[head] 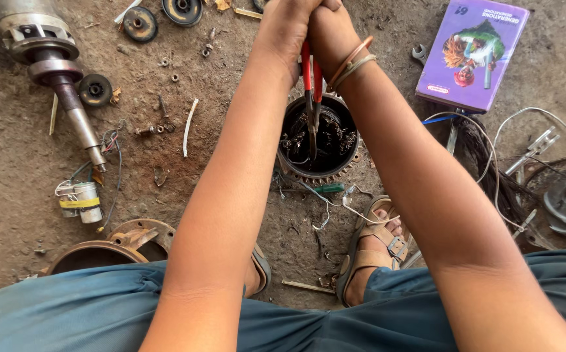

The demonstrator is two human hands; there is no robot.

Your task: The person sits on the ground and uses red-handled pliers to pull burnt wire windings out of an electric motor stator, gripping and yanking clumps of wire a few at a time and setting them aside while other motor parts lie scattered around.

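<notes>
The red-handled steel pliers [311,98] point straight down into the round, dark, toothed-rim metal motor housing [319,140], which stands open end up on the dirt floor [9,189], near the middle of the view and just ahead of the person's sandalled feet. The jaws sit among the copper windings inside. The left hand [286,29] and right hand [328,32] are pressed together and clamped on the pliers' handles; this doubled grip, with both arms extended, suggests a firm pull or squeeze is wanted.

A green-handled screwdriver [325,188] lies at the housing's near rim. Open floor is scarce: a grey steel rotor shaft [58,72] lies at the far-left corner, with black pulley discs [141,24] and loose bolts beside it. A purple rectangular book [472,52] lies to the far right, with tangled white wires [491,163] below it. A rusty circular flange [133,238] sits near the left knee. The clearest room is the bare strip left of the housing.
</notes>
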